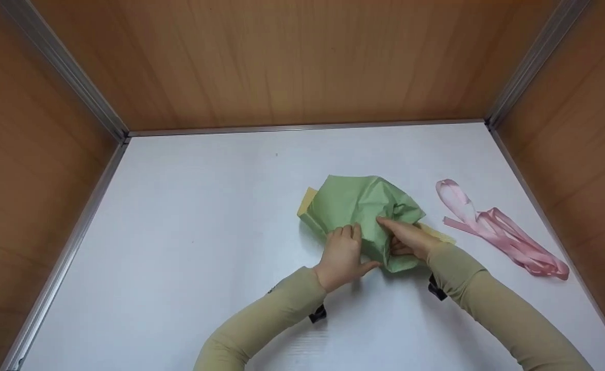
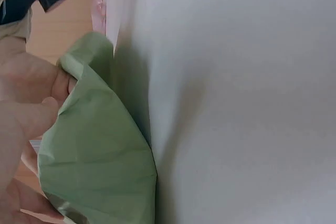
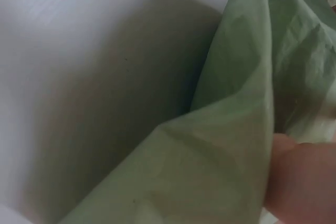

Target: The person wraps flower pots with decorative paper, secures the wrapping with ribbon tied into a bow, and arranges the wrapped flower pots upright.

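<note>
A crumpled sheet of green wrapping paper (image 1: 349, 203) is bunched over something on the white table, hiding what lies inside. Yellow edges (image 1: 306, 201) peek out at its left and right sides. My left hand (image 1: 341, 257) rests on the near left part of the paper, fingers laid over it and thumb stretched out along the near edge. At the right end, my right hand (image 1: 410, 239) pinches a fold of the paper, thumb on top and the other fingers curled beneath. In the right wrist view a raised flap of the green paper (image 3: 210, 166) stands beside that hand.
A loosely folded pink ribbon (image 1: 508, 239) lies to the right of the paper, near the right wall. Wooden panels (image 1: 302, 67) with metal edging enclose the white table (image 1: 179, 232) at the back and both sides.
</note>
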The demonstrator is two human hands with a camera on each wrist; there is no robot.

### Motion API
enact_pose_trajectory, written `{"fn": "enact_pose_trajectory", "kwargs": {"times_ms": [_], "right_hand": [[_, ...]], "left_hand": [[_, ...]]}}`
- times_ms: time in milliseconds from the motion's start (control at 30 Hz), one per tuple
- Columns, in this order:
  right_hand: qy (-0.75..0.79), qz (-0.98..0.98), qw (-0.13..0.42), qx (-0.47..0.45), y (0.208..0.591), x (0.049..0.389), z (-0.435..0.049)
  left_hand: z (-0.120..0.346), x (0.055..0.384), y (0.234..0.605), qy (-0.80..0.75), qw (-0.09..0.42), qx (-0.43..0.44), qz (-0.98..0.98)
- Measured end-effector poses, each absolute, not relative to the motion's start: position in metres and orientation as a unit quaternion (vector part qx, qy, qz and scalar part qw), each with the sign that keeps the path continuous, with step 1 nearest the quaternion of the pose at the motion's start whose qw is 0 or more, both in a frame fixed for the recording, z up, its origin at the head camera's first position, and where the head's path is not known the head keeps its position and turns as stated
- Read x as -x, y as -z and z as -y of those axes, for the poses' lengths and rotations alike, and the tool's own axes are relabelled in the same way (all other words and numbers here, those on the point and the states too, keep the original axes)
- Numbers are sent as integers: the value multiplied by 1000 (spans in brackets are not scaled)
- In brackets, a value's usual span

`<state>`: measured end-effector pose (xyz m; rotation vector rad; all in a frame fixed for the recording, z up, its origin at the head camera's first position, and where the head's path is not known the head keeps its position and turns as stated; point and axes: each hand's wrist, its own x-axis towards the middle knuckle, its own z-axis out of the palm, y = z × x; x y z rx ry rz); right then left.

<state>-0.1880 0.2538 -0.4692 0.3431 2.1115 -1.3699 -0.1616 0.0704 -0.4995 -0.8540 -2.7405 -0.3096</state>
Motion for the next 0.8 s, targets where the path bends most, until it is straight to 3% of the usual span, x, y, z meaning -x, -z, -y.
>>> {"fn": "enact_pose_trajectory", "kwargs": {"times_ms": [167, 600, 800], "right_hand": [[466, -829, 287, -115, 471, 196, -247], [376, -893, 236, -78, 476, 204, -239], [360, -900, 237, -63, 478, 206, -240]], "left_hand": [[-67, 161, 502, 112, 135, 287, 942], [-52, 171, 504, 149, 91, 298, 939], [-42, 181, 505, 173, 103, 325, 924]]}}
